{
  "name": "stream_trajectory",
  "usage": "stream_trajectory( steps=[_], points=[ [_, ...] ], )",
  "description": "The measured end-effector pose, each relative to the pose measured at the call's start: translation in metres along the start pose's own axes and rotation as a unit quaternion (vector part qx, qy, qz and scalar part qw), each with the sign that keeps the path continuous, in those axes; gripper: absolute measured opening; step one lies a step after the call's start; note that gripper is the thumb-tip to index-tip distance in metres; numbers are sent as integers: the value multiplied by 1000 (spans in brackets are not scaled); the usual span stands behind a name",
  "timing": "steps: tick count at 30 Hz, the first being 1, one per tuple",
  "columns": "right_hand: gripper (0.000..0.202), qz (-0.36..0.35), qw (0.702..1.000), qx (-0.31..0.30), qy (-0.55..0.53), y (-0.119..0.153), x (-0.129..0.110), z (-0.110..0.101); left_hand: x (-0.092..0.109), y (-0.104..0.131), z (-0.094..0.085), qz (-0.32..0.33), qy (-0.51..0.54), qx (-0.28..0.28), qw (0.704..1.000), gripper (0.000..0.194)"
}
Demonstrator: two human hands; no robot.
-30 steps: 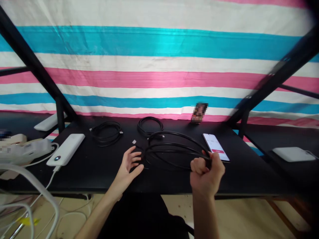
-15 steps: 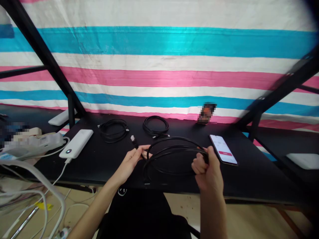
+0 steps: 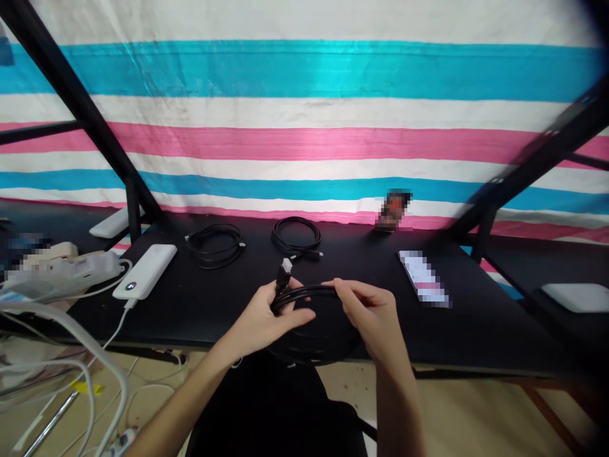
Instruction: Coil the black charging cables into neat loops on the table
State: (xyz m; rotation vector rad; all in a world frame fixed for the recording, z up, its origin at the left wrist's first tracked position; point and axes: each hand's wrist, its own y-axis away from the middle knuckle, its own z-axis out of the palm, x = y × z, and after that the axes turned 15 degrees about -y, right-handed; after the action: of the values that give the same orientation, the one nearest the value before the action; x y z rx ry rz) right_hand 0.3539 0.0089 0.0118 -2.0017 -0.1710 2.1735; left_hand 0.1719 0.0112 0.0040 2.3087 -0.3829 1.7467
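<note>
Between my hands hangs a black cable [image 3: 311,291] gathered in loops, low over the front edge of the table. My left hand [image 3: 271,317] is closed round the left side of the loops, its thumb reaching to the right. Above those fingers the cable's metal-tipped plug [image 3: 284,274] points up. My right hand [image 3: 368,311] pinches the top strands at the right between thumb and fingers. Farther back on the table lie two more coiled black cables, a left coil [image 3: 216,246] and a right coil [image 3: 296,235].
On the black table [image 3: 228,317] a white power bank [image 3: 145,271] with a white cord lies left. A phone [image 3: 425,279] lies right, and a small blurred object [image 3: 394,211] stands at the back. Black frame bars slant up both sides; white cords and a power strip [image 3: 92,270] crowd the left.
My right hand has come left toward my left hand, and the loops are drawn together. The plug has shifted right and now stands upright above my left fingers.
</note>
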Motion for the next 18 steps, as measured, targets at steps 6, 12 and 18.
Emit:
stream_trajectory(
  steps=[6, 12, 18],
  points=[
    [21, 8, 995, -65, -76, 4, 0, 2, -1, -1, -3, -8, 90, 120, 989, 43],
    [23, 68, 969, -94, -218, 4, 24, 13, -3, -3, 4, -61, 344, 223, 910, 55],
    [30, 107, 963, -92, -231, 3, 41, 25, -14, -12, 14, -111, 454, 263, 844, 54]
  ],
)
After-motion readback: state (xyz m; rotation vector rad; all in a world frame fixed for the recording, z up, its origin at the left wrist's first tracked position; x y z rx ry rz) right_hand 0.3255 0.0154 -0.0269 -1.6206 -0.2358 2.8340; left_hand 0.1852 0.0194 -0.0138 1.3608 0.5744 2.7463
